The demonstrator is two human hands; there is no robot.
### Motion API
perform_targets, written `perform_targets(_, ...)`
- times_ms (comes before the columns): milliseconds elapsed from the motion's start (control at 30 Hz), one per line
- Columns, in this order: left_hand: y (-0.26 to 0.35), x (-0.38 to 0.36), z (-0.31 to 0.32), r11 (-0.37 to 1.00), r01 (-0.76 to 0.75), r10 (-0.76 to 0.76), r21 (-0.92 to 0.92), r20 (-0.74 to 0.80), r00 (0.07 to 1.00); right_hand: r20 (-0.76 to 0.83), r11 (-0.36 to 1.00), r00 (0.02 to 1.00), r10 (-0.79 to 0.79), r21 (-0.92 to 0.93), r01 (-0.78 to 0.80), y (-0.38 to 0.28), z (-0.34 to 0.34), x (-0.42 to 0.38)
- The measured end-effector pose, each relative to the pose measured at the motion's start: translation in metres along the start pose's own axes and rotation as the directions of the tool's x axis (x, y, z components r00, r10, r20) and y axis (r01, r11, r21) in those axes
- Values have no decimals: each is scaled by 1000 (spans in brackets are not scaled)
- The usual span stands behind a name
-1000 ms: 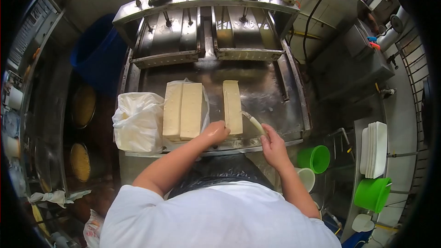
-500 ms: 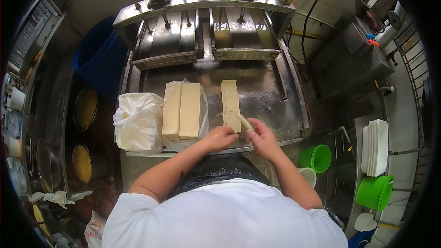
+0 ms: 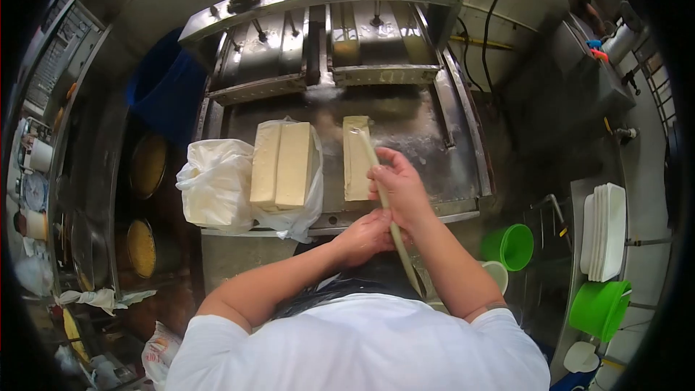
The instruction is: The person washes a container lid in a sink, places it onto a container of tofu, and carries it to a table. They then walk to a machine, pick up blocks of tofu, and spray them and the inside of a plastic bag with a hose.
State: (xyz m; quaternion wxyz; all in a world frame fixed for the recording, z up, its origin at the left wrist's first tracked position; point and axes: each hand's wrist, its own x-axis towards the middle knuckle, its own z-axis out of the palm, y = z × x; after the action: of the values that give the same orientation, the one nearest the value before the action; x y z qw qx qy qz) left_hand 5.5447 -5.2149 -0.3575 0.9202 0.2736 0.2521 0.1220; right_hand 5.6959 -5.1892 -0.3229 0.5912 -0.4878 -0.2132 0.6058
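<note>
As right fingers (image 3: 391,155) hold a pale rod (image 3: 399,244), left fingers' (image 3: 376,220) grip is unclear.
Handling seems underway, needing steadiness; slab (image 3: 354,166) just beyond.

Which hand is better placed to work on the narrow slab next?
Probably the right hand: it holds the pale rod, whose far end appears over the narrow slab, and sits close by that slab's right edge. The left hand is nearer the body.

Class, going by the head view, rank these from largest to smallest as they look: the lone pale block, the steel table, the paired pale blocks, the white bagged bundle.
1. Steel table
2. White bagged bundle and paired pale blocks: too alike to rank
3. Lone pale block
</note>
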Motion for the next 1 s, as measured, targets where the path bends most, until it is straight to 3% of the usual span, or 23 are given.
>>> perform_targets(67,-11,-2,7,1000,-15,14,-22,-75,997,60,993,998,13,116,-20,9,-2,-4)
perform_targets(133,-15,-11,5,995,-72,61,-75,-142,988,106,993,994,3,114,-15,33,-25,-6)
perform_targets(200,-10,-21,7,992,-87,68,-88,-198,978,103,993,994,19,-118,-7,44,-39,-21)
perform_targets(300,1,-32,-5,976,-208,193,-64,-190,963,160,817,987,15,-571,80,72,-83,-59)
perform_targets(367,21,-43,-10,972,-229,212,-61,-205,955,154,644,966,206,-765,-16,91,-116,-89)
perform_targets(433,39,-57,-12,958,-285,272,-23,-232,934,155,508,962,226,-861,19,127,-152,-126)
perform_targets(500,62,-79,-14,946,-324,320,32,-262,910,88,388,879,468,-914,-115,139,-166,-163)
perform_targets(533,72,-90,-16,932,-352,360,85,-302,883,219,398,874,435,-917,32,168,-186,-181)
perform_targets(600,87,-113,-26,926,-356,377,126,-253,891,174,495,822,543,-857,-145,187,-173,-217)
perform_targets(633,91,-125,-31,917,-362,392,164,-218,894,163,494,825,540,-855,-155,202,-160,-229)
perform_targets(700,99,-151,-28,915,-340,384,219,-205,900,-8,412,962,272,-903,-124,237,-127,-245)
perform_targets(733,104,-163,-26,903,-325,386,282,-199,901,-22,405,962,271,-904,-134,251,-109,-248)
perform_targets(800,117,-181,-28,900,-317,381,298,-189,905,-24,272,999,48,-962,-37,267,-68,-248)
perform_targets(867,133,-196,-25,839,-304,422,451,-188,887,37,353,982,184,-935,-31,281,-60,-242)
perform_targets(900,139,-203,-24,842,-306,417,444,-176,892,47,496,962,270,-863,-97,281,-54,-247)
perform_targets(933,146,-210,-22,831,-261,401,491,-205,893,33,495,965,261,-862,-105,279,-50,-258)
perform_targets(1000,162,-217,-27,811,-223,389,540,-213,896,79,229,852,517,-972,-49,261,-36,-280)
